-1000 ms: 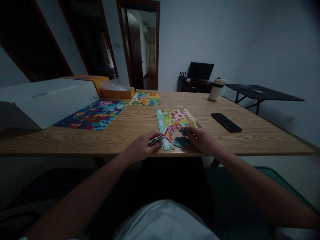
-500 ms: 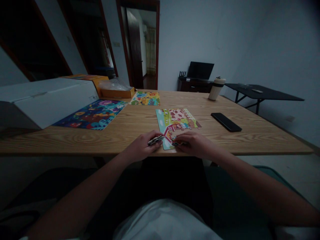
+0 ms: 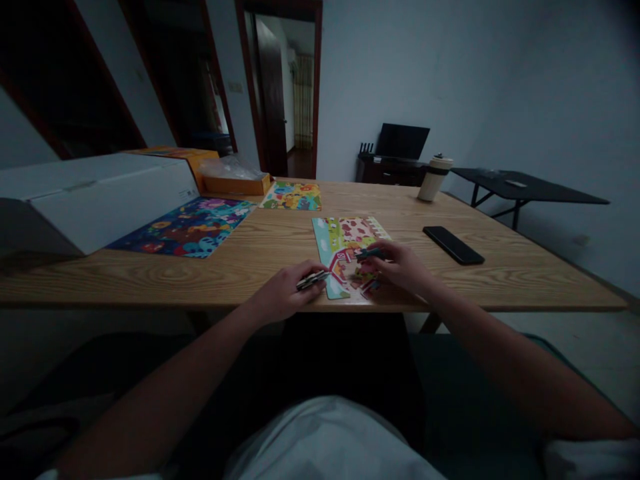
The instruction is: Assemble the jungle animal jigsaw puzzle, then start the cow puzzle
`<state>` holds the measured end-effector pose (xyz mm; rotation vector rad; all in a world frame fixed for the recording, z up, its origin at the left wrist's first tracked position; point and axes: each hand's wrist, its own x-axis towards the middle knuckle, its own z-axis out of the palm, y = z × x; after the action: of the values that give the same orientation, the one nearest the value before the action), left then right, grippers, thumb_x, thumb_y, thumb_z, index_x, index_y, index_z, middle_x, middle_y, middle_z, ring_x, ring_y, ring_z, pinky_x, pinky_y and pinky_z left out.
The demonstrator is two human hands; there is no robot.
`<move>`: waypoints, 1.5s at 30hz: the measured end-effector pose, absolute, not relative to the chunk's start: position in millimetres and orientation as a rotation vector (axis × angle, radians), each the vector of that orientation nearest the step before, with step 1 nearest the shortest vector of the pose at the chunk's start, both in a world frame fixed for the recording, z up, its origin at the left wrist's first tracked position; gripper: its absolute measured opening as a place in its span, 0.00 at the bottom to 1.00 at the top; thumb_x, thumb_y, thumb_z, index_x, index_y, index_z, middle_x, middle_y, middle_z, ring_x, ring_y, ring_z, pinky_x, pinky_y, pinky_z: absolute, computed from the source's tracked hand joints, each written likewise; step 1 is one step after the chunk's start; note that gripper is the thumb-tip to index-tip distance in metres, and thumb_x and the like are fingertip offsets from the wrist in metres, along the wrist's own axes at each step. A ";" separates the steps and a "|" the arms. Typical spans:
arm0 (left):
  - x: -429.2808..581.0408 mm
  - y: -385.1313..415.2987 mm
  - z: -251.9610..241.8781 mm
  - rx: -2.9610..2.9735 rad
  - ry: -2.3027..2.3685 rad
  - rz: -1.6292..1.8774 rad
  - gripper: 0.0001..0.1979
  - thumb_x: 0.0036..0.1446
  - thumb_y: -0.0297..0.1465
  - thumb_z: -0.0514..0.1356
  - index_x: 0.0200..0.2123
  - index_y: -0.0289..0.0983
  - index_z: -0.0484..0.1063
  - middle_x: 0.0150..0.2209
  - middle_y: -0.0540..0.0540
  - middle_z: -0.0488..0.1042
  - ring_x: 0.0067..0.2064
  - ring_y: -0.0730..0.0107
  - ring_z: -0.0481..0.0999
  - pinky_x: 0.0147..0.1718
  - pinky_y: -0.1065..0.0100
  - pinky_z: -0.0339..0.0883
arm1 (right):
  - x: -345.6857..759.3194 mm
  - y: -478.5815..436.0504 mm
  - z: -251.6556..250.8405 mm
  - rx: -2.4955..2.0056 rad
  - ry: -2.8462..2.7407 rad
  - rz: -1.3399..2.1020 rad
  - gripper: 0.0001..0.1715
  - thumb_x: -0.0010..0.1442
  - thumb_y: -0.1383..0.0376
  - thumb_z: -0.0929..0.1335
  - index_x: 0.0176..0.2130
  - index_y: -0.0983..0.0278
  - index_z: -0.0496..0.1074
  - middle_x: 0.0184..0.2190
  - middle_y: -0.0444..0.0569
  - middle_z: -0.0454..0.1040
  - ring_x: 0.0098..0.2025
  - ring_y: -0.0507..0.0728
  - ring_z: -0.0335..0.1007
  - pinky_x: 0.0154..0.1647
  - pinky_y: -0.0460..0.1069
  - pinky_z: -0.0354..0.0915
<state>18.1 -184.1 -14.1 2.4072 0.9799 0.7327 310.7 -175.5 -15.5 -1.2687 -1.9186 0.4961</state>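
A partly assembled farm jigsaw puzzle [image 3: 330, 233] lies near the table's front edge, with a barn outline and a pink spotted area on it. At its left edge, my left hand [image 3: 289, 287] is closed on a small stack of puzzle pieces [image 3: 312, 280]. My right hand [image 3: 403, 265] reaches over the puzzle's right part, a dark puzzle piece [image 3: 369, 254] pinched in its fingers. Below that hand a loose-looking piece [image 3: 370, 287] lies at the lower right of the puzzle. My right fingers cover part of the picture.
A black phone [image 3: 453, 245] and a cream tumbler [image 3: 435, 178] stand to the right. On the left are a white box [image 3: 100, 197], a dark blue puzzle [image 3: 185, 227], an orange box tray [image 3: 237, 185] with plastic, and a yellow animal puzzle [image 3: 291, 196].
My right hand has moved up and away from the front edge, over the puzzle, uncovering a piece at the lower right. My left hand stays put with its stack.
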 end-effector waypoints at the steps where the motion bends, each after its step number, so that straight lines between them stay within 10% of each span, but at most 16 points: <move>1: 18.0 -183.9 -14.2 2.406 0.980 0.733 0.18 0.65 0.41 0.56 0.53 0.39 0.72 0.49 0.45 0.77 0.49 0.61 0.76 0.48 0.64 0.67 | 310.7 -175.3 -15.4 -1.298 -1.912 0.483 0.11 0.62 0.66 0.68 0.44 0.62 0.77 0.41 0.50 0.81 0.39 0.57 0.78 0.41 0.52 0.74; 18: 17.1 -186.2 -11.7 2.248 0.965 0.843 0.19 0.65 0.44 0.55 0.53 0.40 0.71 0.51 0.44 0.76 0.52 0.57 0.74 0.54 0.60 0.65 | 315.1 -221.5 -21.8 -0.981 -2.533 0.089 0.32 0.59 0.57 0.72 0.61 0.60 0.69 0.59 0.58 0.70 0.59 0.66 0.67 0.59 0.62 0.64; 29: 15.2 -184.9 -12.8 2.153 0.938 0.893 0.18 0.64 0.43 0.57 0.53 0.41 0.71 0.51 0.44 0.75 0.53 0.58 0.73 0.56 0.58 0.64 | 308.7 -232.4 -28.9 -0.907 -2.549 0.022 0.18 0.64 0.65 0.68 0.54 0.58 0.73 0.50 0.54 0.75 0.49 0.60 0.71 0.49 0.57 0.70; 45: 67.6 -198.1 -13.4 0.981 0.560 0.938 0.16 0.63 0.44 0.58 0.47 0.39 0.73 0.41 0.45 0.78 0.33 0.70 0.77 0.29 0.70 0.71 | 252.8 -232.0 -5.5 -0.797 -2.022 -0.011 0.23 0.68 0.65 0.64 0.61 0.56 0.66 0.50 0.52 0.78 0.51 0.59 0.75 0.51 0.55 0.71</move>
<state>67.6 -198.1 -13.4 0.9805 0.5599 0.9378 252.8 -232.0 -5.5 -0.7970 -2.0222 -0.0106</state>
